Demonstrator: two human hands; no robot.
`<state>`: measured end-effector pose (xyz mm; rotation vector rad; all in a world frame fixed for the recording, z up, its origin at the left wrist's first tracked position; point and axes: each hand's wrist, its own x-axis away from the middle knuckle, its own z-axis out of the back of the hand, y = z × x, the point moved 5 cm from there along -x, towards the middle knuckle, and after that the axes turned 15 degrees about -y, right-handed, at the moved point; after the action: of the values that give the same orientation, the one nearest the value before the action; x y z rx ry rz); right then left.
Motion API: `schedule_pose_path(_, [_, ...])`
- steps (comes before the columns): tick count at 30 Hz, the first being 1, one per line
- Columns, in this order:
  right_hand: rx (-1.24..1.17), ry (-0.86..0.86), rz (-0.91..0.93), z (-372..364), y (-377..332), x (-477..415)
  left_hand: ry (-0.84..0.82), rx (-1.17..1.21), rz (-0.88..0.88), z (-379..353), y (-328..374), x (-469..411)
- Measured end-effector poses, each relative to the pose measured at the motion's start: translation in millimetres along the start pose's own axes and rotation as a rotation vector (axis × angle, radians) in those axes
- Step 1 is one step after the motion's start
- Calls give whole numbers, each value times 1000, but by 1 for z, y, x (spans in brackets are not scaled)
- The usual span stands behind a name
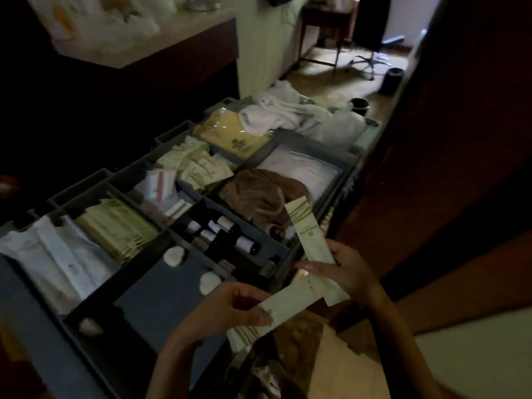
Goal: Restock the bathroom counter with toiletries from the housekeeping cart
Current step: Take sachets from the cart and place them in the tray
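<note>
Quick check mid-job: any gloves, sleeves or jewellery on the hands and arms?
No gloves: the left hand and right hand are bare, as are both forearms. No sleeve, watch or bracelet shows. Too dim to rule out rings. The nails look longish.

A long cream paper sachet with green stripes at its top end (309, 234) stands tilted over the near right edge of the grey divided plastic cart tray (161, 289), its lower end pinched by the right hand (345, 272). A second long cream sachet (288, 306) lies slantwise just below, gripped by the left hand (230, 309). One tray compartment towards the left edge holds stacked striped sachets (118, 226); a middle one holds small dark white-capped bottles (224, 237) lying flat.
</note>
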<state>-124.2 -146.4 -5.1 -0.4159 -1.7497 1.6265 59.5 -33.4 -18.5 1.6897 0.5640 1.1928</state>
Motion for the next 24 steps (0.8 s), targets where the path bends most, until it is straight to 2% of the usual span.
schedule_pose_path(9, [-188, 433, -6, 29, 41, 119, -73, -54, -44, -84, -16, -53])
schedule_pose_path(13, [-272, 550, -51, 36, 61, 161, -131, -134, 37, -115, -26, -70])
schedule_pose_path(19, [-439, 725, 1, 52, 88, 202, -54, -164, 65, -152, -18, -87])
schedule_pose_path(24, [-461, 764, 10, 58, 113, 242, -16, 3, 111, -203, -22, -106])
